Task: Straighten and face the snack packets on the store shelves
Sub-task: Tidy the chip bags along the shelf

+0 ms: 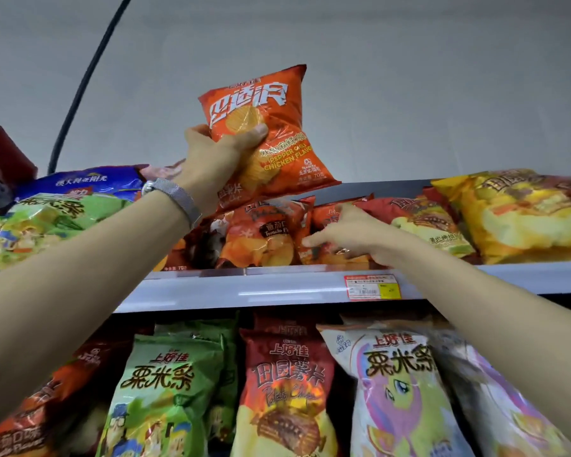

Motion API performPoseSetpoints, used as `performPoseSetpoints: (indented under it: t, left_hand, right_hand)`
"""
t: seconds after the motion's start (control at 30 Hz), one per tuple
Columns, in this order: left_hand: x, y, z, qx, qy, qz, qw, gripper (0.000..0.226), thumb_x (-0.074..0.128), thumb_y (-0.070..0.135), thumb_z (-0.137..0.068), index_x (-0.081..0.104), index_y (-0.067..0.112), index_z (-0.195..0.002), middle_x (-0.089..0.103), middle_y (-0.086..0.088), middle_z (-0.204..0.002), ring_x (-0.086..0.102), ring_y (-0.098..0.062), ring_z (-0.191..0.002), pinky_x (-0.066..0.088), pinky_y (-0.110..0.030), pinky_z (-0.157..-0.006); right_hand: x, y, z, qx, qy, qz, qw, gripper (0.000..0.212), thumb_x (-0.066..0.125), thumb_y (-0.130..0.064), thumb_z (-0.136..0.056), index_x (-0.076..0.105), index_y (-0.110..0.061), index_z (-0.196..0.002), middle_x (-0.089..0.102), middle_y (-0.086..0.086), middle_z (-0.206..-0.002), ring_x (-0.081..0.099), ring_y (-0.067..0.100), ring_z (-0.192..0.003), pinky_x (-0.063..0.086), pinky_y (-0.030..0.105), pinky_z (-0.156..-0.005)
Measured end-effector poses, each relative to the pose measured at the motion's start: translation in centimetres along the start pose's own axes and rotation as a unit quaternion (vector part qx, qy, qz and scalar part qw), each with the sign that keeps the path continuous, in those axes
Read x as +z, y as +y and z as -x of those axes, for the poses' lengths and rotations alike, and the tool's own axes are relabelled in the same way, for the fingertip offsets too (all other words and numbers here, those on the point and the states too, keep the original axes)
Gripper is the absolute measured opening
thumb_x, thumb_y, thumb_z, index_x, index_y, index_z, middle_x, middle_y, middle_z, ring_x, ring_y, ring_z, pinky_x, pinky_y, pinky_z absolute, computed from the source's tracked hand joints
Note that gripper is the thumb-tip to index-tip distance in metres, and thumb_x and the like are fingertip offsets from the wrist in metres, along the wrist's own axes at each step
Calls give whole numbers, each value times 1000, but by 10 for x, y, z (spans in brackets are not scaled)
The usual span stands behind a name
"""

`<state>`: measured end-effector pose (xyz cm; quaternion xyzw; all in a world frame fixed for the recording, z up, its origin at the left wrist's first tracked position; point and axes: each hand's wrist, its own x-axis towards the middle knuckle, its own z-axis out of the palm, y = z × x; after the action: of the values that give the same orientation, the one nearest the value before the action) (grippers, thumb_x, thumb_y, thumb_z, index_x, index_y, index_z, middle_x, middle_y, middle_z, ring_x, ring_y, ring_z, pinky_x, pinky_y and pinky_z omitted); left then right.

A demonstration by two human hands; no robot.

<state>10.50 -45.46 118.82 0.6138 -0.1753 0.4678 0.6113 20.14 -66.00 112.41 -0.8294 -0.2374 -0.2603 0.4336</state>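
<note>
The task seems about half done. The left hand (211, 153) grips the orange chicken-flavour packet (267, 133), lifted above the top shelf (277, 288) near its front edge. The right hand (353, 235), fingers nearly straight, touches the untidy red packets (261, 239) there. The lower-shelf packets (284, 384) already face forward.

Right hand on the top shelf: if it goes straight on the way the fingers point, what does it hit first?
The right hand has its fingertips on a small orange packet. Further left, the tomato-flavour packet beside it probably comes first. Depth is unclear.
</note>
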Motion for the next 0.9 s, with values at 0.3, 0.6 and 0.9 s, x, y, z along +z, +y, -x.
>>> performPoseSetpoints:
  t: [0.3, 0.6, 0.9]
  left_hand:
    - [83, -38, 19, -36, -91, -122, 988, 111, 91, 46, -78, 17, 22, -157, 52, -7, -148, 60, -30, -126, 49, -52, -112]
    - [117, -56, 25, -19, -151, -308, 939, 112, 75, 69, -82, 15, 16, -161, 48, -16, -156, 53, -39, -139, 45, -48, -116]
    - [94, -70, 33, 11, -231, -479, 847, 81, 37, 75, -100, 64, 10, -138, 64, -18, -141, 61, -38, -127, 44, -39, -107]
  right_hand:
    - [-57, 30, 52, -34, 124, 31, 991, 90, 89, -36, -75, 41, -22, -150, 61, -9, -111, 59, 15, -107, 46, 33, -90]
    - [-52, 44, 56, -76, 134, 146, 977, 62, 75, -45, -87, 55, -23, -141, 68, -4, -127, 65, 20, -115, 52, 33, -92]
    - [-35, 41, 35, -61, 88, 207, 972, 92, 75, -66, -78, 41, -25, -152, 61, 4, -139, 58, 30, -128, 51, 48, -104]
